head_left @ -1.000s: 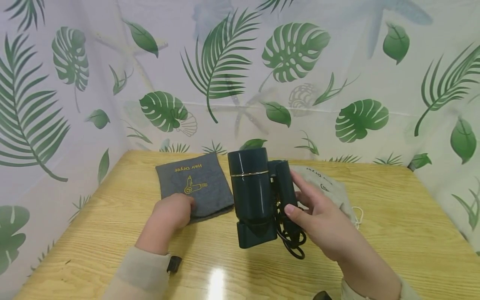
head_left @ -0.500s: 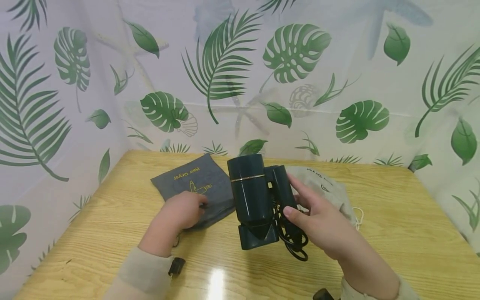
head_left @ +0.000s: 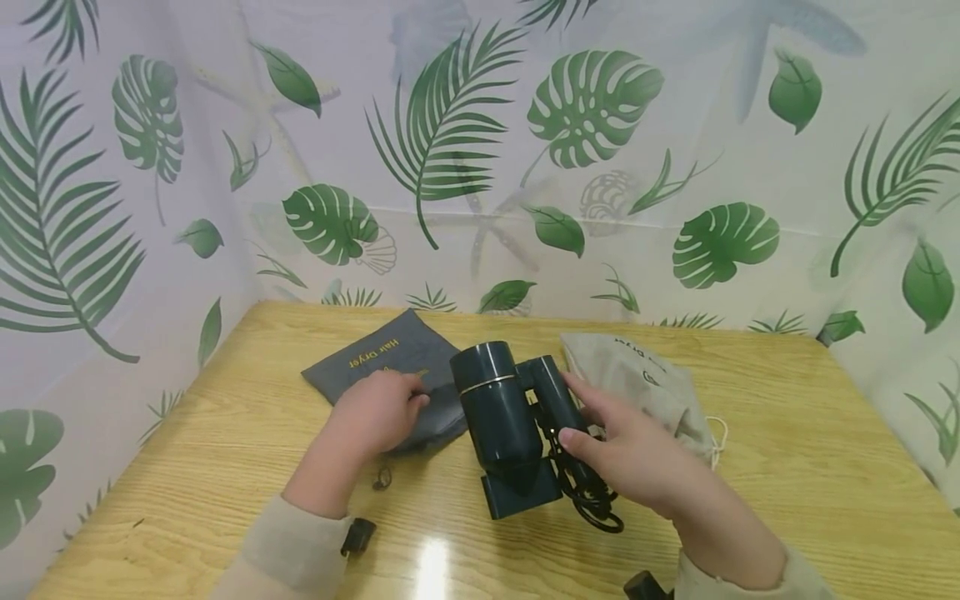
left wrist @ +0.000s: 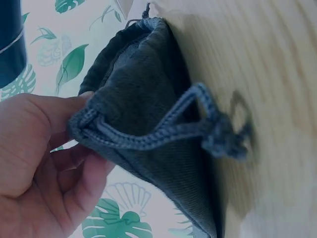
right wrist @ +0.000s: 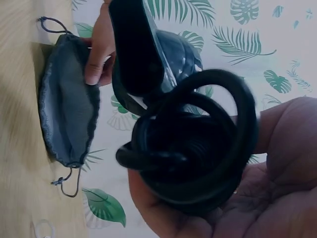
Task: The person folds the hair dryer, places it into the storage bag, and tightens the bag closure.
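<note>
My left hand (head_left: 378, 408) pinches the mouth edge of a dark grey drawstring bag (head_left: 442, 408) printed "Hair Dryer", as the left wrist view shows with the bag's hem (left wrist: 124, 89) between thumb and fingers. The bag's mouth (right wrist: 69, 94) gapes in the right wrist view, and a knotted cord (left wrist: 163, 131) hangs from its corner. Just right of the bag, a dark green folded hair dryer (head_left: 498, 421) is held above the table, tilted. My right hand (head_left: 645, 454) grips its folded handle (head_left: 558, 396), with the looped black power cord (right wrist: 223, 94) at the handle's end.
A beige drawstring bag (head_left: 637, 367) lies flat on the wooden table (head_left: 787, 467), behind my right hand. A leaf-patterned cloth (head_left: 465, 167) stands along the table's back and sides.
My left hand has shifted a little right and raised the grey bag's near edge, turning the bag slightly. The hair dryer has come lower and nearer, tilting more.
</note>
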The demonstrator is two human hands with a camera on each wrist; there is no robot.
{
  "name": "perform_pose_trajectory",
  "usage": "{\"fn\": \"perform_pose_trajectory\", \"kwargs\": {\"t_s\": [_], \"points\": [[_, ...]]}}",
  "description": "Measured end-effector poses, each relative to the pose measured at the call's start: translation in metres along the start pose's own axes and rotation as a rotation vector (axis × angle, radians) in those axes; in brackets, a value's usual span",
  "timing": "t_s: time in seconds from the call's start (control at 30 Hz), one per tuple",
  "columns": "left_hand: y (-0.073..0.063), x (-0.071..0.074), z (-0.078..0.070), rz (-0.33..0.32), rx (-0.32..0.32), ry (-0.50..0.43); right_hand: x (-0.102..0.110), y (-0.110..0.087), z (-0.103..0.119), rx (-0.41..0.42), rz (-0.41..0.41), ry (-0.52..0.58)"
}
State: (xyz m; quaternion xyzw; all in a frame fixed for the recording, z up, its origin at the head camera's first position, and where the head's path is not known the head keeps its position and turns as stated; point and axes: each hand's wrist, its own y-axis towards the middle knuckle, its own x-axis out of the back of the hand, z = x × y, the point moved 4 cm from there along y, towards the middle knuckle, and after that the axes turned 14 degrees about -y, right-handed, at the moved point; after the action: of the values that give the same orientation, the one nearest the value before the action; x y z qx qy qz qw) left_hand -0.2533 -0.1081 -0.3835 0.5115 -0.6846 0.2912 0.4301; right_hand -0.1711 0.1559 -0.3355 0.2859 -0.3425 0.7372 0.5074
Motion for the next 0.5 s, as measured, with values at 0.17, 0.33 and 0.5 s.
{"fn": "perform_pose_trajectory", "kwargs": {"t_s": [0.17,0.33,0.5], "points": [[-0.002,0.007,-0.006,-0.12,0.004,0.04,-0.004,0.002,-0.003,-0.005,0.025,-0.07],[-0.004,0.012,-0.012,-0.209,0.001,0.039,-0.007,0.004,-0.004,-0.005,0.045,-0.129],[-0.007,0.015,-0.022,-0.244,-0.01,0.037,-0.011,0.006,-0.004,-0.004,0.054,-0.138]]}}
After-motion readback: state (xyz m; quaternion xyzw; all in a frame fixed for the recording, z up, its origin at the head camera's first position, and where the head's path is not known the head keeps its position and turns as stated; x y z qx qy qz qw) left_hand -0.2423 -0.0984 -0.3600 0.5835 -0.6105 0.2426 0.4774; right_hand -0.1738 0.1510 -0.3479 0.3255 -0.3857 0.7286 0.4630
